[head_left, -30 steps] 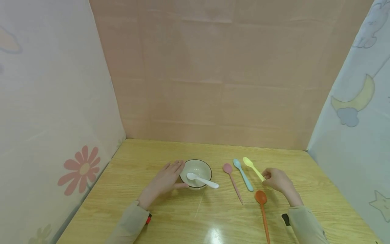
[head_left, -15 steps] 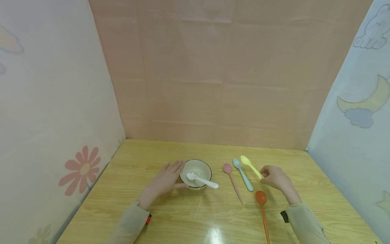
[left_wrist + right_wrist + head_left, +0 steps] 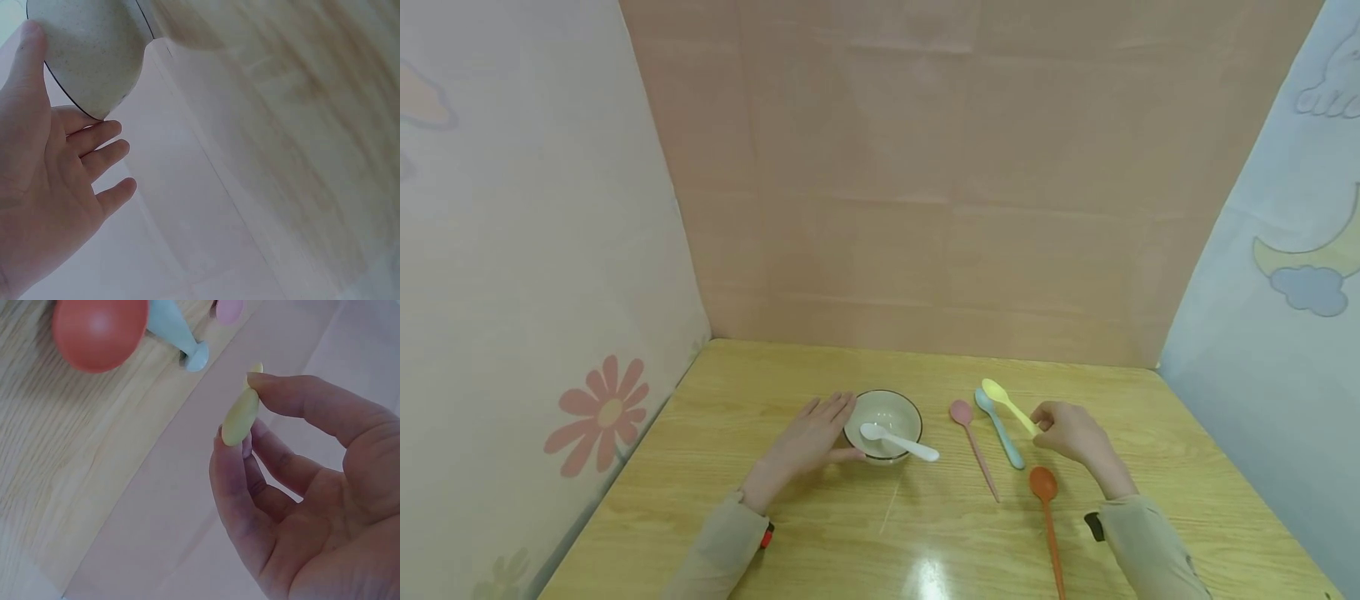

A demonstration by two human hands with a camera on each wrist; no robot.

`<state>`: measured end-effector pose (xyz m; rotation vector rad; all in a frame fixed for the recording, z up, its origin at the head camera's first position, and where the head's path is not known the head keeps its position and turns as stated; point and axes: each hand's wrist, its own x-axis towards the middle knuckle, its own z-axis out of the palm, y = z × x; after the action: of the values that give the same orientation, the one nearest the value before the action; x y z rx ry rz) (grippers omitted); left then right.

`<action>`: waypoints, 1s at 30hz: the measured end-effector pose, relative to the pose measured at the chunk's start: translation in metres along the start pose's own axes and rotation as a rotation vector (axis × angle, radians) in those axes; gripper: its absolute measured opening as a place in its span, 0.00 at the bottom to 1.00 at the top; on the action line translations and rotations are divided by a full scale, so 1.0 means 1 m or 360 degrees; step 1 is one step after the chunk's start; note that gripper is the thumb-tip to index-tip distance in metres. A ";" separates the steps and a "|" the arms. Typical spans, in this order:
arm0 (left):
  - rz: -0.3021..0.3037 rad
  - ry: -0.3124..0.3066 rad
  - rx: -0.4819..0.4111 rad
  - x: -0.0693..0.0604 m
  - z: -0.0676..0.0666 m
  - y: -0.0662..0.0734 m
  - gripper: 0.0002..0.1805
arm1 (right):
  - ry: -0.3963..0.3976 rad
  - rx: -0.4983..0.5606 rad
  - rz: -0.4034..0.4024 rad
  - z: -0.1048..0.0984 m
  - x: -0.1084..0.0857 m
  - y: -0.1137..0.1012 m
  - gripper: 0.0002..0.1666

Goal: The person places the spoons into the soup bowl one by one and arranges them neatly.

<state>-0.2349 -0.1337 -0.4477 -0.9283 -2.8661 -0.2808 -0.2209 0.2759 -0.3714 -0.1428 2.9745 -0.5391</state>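
Observation:
A yellow spoon point(image 3: 996, 390) slants away from my right hand point(image 3: 1075, 433), which pinches its handle end between thumb and fingertips. The right wrist view shows that yellow handle point(image 3: 240, 419) end-on, raised off the table. Its bowl end appears just beside the light blue spoon point(image 3: 1003, 433) in the head view. On the other side, my left hand point(image 3: 808, 437) rests against the rim of a cream bowl point(image 3: 891, 404) with a dark edge, fingers nearly straight and thumb spread along it. A white spoon point(image 3: 910, 446) lies in the bowl, its handle over the rim.
A pink spoon point(image 3: 973, 450) lies between the bowl and the light blue spoon. Nearer the front, an orange long-handled spoon point(image 3: 1048, 517) lies left of the right forearm. Fabric panels stand behind and at both sides of the wooden table point(image 3: 835, 542).
My right hand has moved slightly left and away from me, carrying the yellow spoon towards the light blue one. The left hand, bowl and white spoon stay in place.

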 end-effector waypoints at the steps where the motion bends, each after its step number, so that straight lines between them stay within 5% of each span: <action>1: 0.0002 -0.0001 0.0000 0.000 0.000 0.000 0.52 | -0.0002 -0.0004 0.0002 0.000 0.001 -0.001 0.21; 30: -0.0004 0.0005 0.0022 -0.001 -0.002 0.001 0.53 | -0.0065 -0.0031 -0.0074 0.002 0.010 -0.030 0.20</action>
<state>-0.2330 -0.1339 -0.4457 -0.9210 -2.8632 -0.2620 -0.2285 0.2458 -0.3630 -0.2221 2.9442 -0.5059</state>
